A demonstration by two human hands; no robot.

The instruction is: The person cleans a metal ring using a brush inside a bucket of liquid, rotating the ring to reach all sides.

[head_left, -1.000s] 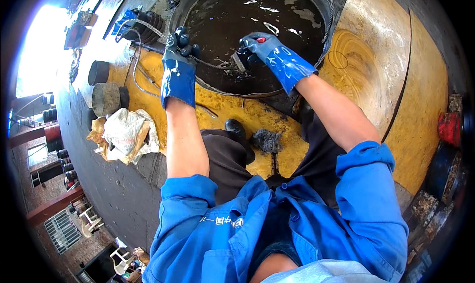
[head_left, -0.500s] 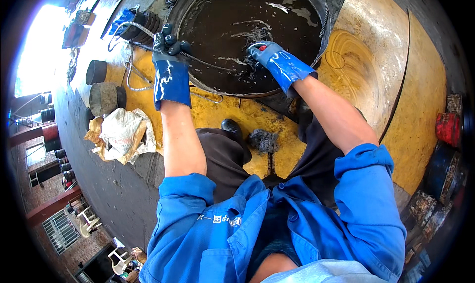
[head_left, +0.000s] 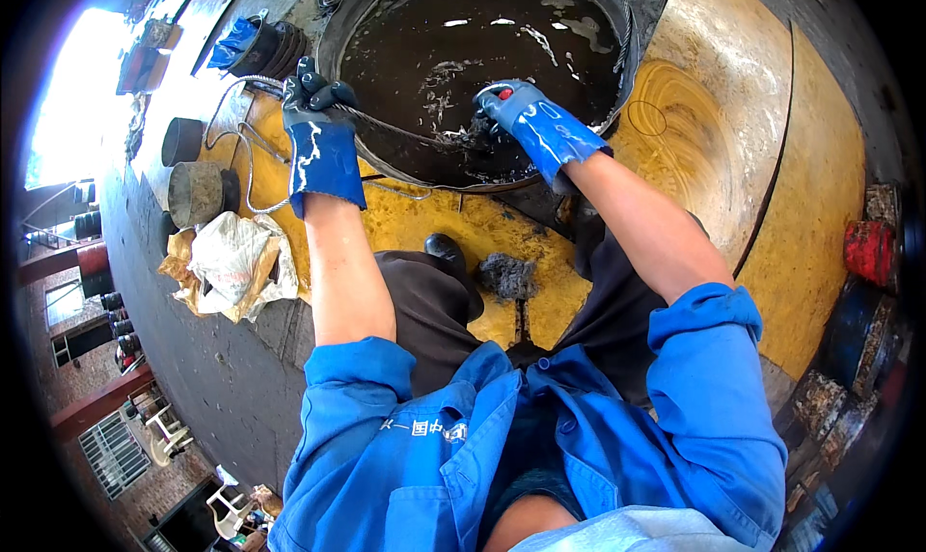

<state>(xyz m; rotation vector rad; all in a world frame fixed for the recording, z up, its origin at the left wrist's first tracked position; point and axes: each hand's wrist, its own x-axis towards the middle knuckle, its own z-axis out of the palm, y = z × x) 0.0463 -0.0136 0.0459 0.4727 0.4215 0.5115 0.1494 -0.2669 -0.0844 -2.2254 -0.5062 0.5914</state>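
My left hand (head_left: 313,103), in a blue glove with dark wet fingers, is closed around a steel wire rope (head_left: 395,129) at the left rim of a big round tub (head_left: 340,31). From there the rope slopes down to the dark liquid (head_left: 482,50) in the tub. My right hand (head_left: 508,106), also gloved in blue, is closed over the liquid. A dark, wet, shaggy wad (head_left: 478,131) shows under its fingers, where the rope ends from view. A small red spot shows at that glove's fingers; I cannot tell what it is.
Yellow, oil-stained plates (head_left: 714,118) cover the floor around the tub. A grey shaggy clump (head_left: 508,276) lies between my feet. To the left are a crumpled white sack (head_left: 239,262), a metal can (head_left: 196,193) and loops of rope. Another rope hangs over the tub's right side.
My left hand has shifted slightly left and down with the rope, whose loop beside the tub has widened. The right hand has moved slightly left, and the wad shows more clearly.
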